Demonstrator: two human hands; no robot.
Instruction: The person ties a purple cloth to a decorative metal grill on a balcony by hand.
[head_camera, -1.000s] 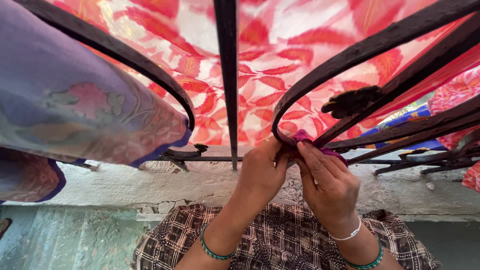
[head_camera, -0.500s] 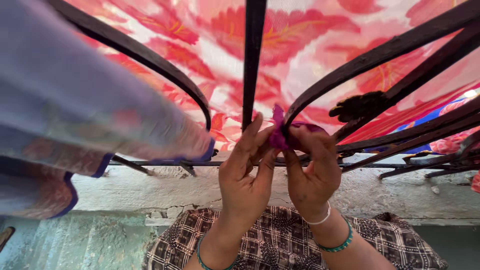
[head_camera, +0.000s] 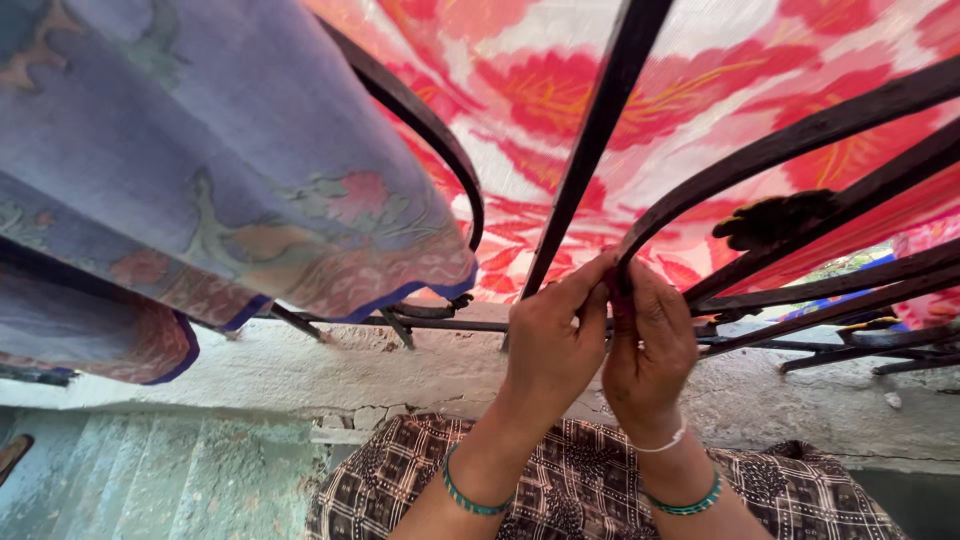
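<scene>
- Where the curved bar (head_camera: 760, 160) of the iron grille (head_camera: 590, 170) bends down, we see a small pink-purple piece (head_camera: 622, 300), maybe a clip or cloth scrap, too hidden to tell.
- Left hand (head_camera: 556, 345) and right hand (head_camera: 650, 350) are pressed together, fingertips pinched on that piece at the bar.
- Looks light and small; we judge a fingertip pinch fits, the bar itself being stiff.
- Red floral cloth (head_camera: 540, 90) draped behind the grille: soft, thin, likely slippery.
- Purple cloth (head_camera: 200, 170) hangs to the left.
- Concrete ledge (head_camera: 400, 370) below, checked fabric (head_camera: 590, 490) under the wrists.
</scene>
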